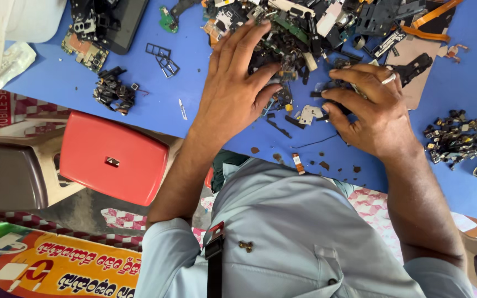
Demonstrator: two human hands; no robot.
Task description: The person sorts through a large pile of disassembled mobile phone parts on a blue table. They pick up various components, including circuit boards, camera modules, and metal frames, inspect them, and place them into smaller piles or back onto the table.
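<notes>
Sorting step: our left hand (233, 91) lies spread on the scrap pile (299, 27); our right hand (374, 107) pinches small dark parts (335, 88), which likely need careful separating

Heap of dismantled phone parts (299, 30) on blue table top (73, 83): black plastic frames, green circuit boards, white and metal bits, orange flex strips at its right edge. Jumbled, loose, spread along far side of table. Small dark piece (335, 85) at near edge of heap, partly hidden, shape unclear. White-grey metal bracket (307, 115) lying flat just below heap, with thin black strips beside it.
</notes>
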